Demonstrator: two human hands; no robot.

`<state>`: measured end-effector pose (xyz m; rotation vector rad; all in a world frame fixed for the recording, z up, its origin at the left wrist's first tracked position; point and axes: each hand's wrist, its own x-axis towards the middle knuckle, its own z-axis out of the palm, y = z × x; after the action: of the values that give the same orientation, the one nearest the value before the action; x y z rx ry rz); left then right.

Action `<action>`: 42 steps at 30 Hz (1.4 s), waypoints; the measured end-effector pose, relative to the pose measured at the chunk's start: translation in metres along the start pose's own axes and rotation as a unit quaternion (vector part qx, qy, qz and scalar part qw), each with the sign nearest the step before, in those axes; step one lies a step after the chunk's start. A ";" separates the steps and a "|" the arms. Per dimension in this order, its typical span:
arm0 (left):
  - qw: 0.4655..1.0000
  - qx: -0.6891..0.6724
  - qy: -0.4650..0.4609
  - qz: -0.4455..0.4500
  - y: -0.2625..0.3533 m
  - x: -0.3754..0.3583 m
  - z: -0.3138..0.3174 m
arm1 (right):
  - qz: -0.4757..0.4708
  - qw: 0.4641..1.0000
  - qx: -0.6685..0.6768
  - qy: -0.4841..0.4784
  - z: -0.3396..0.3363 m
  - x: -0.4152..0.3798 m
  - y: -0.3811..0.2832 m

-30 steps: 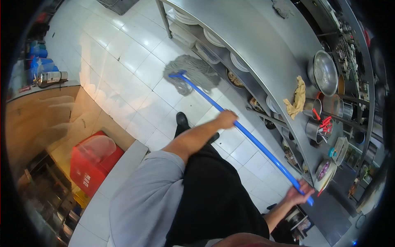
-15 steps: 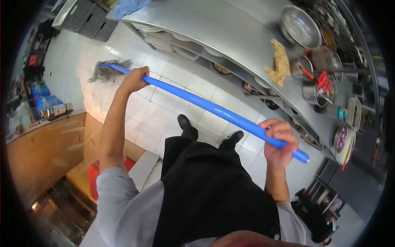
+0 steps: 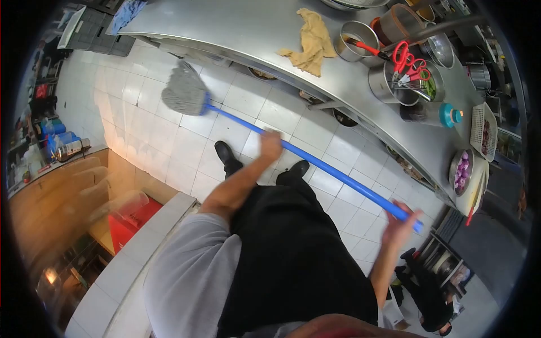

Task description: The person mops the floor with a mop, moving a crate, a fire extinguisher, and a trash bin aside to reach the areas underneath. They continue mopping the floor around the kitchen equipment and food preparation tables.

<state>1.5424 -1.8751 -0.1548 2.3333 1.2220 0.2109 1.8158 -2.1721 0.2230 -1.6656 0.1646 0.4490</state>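
A mop with a blue handle slants across the view in front of me. Its grey string head rests on the white tiled floor, close to the steel counter's lower shelf. My left hand is wrapped round the handle about midway along. Near the handle's top end, my right hand holds it with the thumb and fingers around it, slightly blurred. Below the handle, my black shoes stand on the tiles.
Along the far side runs a steel counter with a yellow cloth, pots, red-handled scissors and a bowl of purple onion pieces. Grey crates stand at upper left, a red bin at left. Another person is at lower right.
The mop head has swung right and toward the counter, its strings now bunched together. My left hand has moved right and down with the handle; my right hand has shifted slightly lower.
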 end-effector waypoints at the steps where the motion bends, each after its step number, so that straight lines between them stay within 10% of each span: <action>1: 0.994 -0.051 -0.092 0.038 0.050 -0.005 0.020 | -0.045 0.996 -0.053 0.055 -0.047 0.009 -0.027; 6: 0.860 -0.192 -0.367 0.298 0.301 -0.015 -0.013 | -0.269 0.937 -0.011 0.220 -0.204 -0.026 -0.197; 9: 0.794 -0.257 -0.419 0.356 0.361 -0.010 -0.003 | -0.327 0.941 -0.010 0.092 -0.231 -0.062 -0.240; 14: 0.789 -0.240 -0.433 0.364 0.370 -0.024 0.013 | -0.326 0.936 0.012 0.134 -0.284 -0.049 -0.227; 21: 0.871 -0.173 -0.380 0.259 0.177 0.041 -0.024 | -0.243 0.953 0.058 0.172 -0.147 0.016 -0.111; 27: 0.974 -0.021 -0.192 0.122 -0.131 0.147 -0.109 | -0.166 0.979 0.089 0.072 0.213 -0.043 0.012; 31: 0.996 0.052 0.005 -0.066 -0.379 0.157 -0.162 | -0.092 0.912 -0.015 -0.399 0.370 -0.153 0.097; 33: 0.960 0.077 -0.136 -0.234 -0.394 0.124 -0.277 | -0.295 0.722 -0.115 -0.615 0.421 -0.184 0.135; 42: 0.953 0.055 -0.065 -0.292 -0.333 0.017 -0.218 | -0.085 0.764 -0.130 -0.626 0.355 -0.145 0.207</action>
<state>1.2324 -1.6257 -0.1313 1.9237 1.8199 -0.2165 1.5389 -1.8779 0.0583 -1.2947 -1.0776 1.3882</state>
